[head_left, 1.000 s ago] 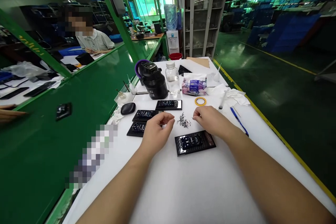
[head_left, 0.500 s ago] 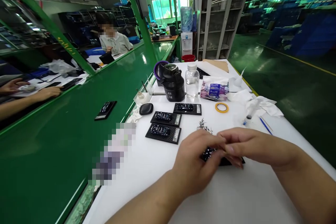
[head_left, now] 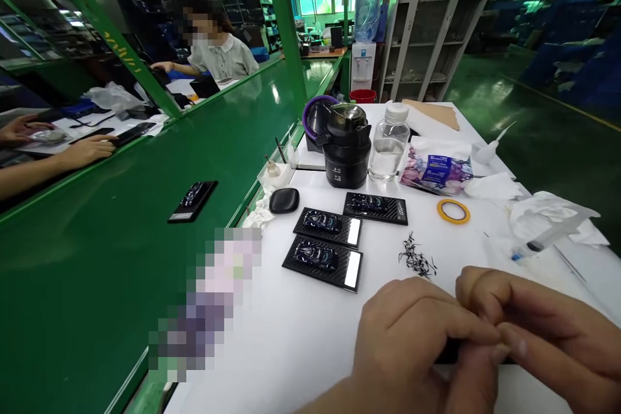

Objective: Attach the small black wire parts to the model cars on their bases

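The white table [head_left: 291,336], cut off at the picture's bottom, borders a green surface [head_left: 111,220], with a cabinet [head_left: 422,26] beyond. The left hand [head_left: 412,336] and right hand [head_left: 548,330] meet, fingers pinched narrow, any grip too hidden to tell, mostly covering a dark piece [head_left: 449,352] near black slivers [head_left: 416,259].

White smooth worktop [head_left: 310,336] — glossy dark-green flat belt [head_left: 107,259] beside; ring-shaped tape roll [head_left: 453,211] yellow-orange; rectangular plaques [head_left: 323,262] black, weave-patterned.
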Demonstrator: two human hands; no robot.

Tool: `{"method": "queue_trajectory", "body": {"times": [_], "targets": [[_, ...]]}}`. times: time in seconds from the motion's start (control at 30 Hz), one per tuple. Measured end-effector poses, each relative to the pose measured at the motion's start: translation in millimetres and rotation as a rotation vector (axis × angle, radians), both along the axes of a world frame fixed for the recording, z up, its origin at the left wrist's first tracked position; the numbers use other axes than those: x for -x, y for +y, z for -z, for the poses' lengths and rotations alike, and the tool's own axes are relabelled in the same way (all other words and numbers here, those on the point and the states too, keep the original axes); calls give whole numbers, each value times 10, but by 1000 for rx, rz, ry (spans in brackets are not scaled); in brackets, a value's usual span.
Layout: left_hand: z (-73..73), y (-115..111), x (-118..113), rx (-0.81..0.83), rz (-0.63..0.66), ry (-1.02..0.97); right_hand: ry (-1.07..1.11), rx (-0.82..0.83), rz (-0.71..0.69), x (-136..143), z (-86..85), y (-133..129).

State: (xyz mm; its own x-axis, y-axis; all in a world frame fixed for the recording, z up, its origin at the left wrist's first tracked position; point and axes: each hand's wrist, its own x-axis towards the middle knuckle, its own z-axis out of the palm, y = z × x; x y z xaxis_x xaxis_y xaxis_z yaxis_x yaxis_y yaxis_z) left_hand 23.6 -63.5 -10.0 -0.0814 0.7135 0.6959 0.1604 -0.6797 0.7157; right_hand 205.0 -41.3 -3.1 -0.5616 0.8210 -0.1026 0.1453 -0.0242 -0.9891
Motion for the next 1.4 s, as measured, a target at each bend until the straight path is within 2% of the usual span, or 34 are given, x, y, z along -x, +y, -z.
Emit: {"method": "queue_trajectory", "body": {"times": [0.07, 0.13, 0.27, 0.4, 0.53, 0.6, 0.7, 0.8, 0.93, 1.03, 1.1, 1.17, 1.27, 1.33, 1.4], "targets": [[7, -7, 4, 55, -23, 15, -86, -187, 48, 21, 30, -19], [-16, -19, 37, 181, -7, 49, -190, -366, 59, 49, 42, -26], [-77, -23, 133, 398, 199, 186, -365, -619, 26, 84, -13, -32], [-63, 14, 177, 477, 300, 232, -447, -741, -19, 81, -87, -38], [-53, 28, 197, 517, 422, 187, -414, -801, -38, 114, -156, -17], [-79, 25, 210, 563, 464, 156, -379, -771, -41, 142, -194, 11], [-130, 33, 226, 660, 509, 132, -320, -635, -77, 175, -238, 47], [-145, 52, 218, 684, 491, 130, -306, -533, -61, 204, -254, 45], [-119, 54, 173, 643, 405, 140, -374, -622, 58, 265, -259, -2], [-114, 34, 142, 712, 381, 115, -394, -661, 116, 308, -273, -40], [-119, 22, 129, 767, 411, 91, -412, -537, 114, 322, -290, -66], [-118, 17, 120, 801, 437, 75, -414, -341, 111, 320, -305, -85], [-86, 24, 114, 778, 439, 40, -327, -76, 113, 281, -301, -64], [-58, 43, 114, 694, 395, 49, -227, 71, 82, 236, -272, -4], [-41, 73, 108, 512, 275, 144, -124, 196, 29, 186, -227, 80]]}}
